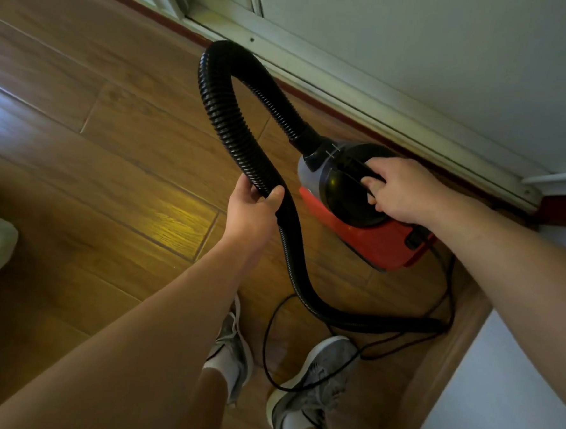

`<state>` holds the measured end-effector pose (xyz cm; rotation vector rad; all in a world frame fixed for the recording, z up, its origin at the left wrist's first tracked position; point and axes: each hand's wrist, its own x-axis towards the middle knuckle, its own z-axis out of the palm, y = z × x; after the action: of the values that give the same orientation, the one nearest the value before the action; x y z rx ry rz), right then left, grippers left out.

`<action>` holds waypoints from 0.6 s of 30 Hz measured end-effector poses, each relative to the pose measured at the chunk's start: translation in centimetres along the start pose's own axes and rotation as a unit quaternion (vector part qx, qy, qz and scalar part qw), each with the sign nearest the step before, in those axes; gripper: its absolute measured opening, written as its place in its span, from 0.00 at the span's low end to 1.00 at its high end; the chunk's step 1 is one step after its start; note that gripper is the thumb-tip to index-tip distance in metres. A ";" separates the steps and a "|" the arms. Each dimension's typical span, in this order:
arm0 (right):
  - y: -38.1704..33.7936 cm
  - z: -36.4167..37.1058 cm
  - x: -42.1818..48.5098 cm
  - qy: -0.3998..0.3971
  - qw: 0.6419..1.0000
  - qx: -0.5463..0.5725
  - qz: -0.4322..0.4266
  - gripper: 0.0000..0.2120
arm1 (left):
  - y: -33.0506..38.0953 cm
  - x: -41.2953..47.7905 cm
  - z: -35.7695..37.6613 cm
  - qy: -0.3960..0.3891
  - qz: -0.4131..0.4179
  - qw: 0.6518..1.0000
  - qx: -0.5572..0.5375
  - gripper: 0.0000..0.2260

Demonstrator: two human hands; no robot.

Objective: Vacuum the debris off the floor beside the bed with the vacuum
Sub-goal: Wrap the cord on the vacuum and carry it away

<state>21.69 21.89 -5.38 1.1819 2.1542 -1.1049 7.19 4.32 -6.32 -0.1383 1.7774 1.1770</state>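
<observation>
Vacuum (370,231), red and black, at far edge of wooden floor (114,137), beside white door track (349,85).
Right hand (400,191) curled round top handle (355,167); left hand (252,212) wrapped round ribbed black hose (234,125) mid-loop; cord (266,339) looped near grey shoes (318,375).

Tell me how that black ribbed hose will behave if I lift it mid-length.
Probably floppy: the hose bends in a tall loop and sags to the floor. Its ribs likely keep the left hand from slipping. The far end would probably drag.

One vacuum (372,243), one ribbed hose (234,125), one black cord (264,342), two hands (252,214) (400,191), two grey shoes (233,347) (318,379).
</observation>
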 end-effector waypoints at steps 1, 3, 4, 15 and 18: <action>0.0 -0.2 0.3 -0.002 1.000 -0.002 0.002 0.08 | -0.2 0.2 -0.1 -0.004 0.002 1.000 0.002 0.11; -0.3 -0.4 0.8 -0.007 1.000 0.004 -0.003 0.09 | -0.3 0.5 -0.1 -0.005 0.008 1.000 -0.001 0.10; -0.5 -0.5 0.9 -0.011 1.000 0.008 -0.008 0.09 | -0.4 0.5 0.0 -0.005 0.010 1.000 -0.008 0.10; -1.0 -0.3 1.1 -0.034 0.998 0.032 -0.030 0.07 | 0.1 0.7 0.0 -0.004 0.019 1.000 -0.024 0.09; -0.5 -0.2 1.4 -0.027 0.999 0.035 -0.030 0.07 | -0.1 0.6 0.1 -0.002 0.019 1.000 -0.013 0.09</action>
<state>20.53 22.59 -6.04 1.1106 2.1390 -1.2332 6.92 4.57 -6.85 -0.1173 1.7692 1.2268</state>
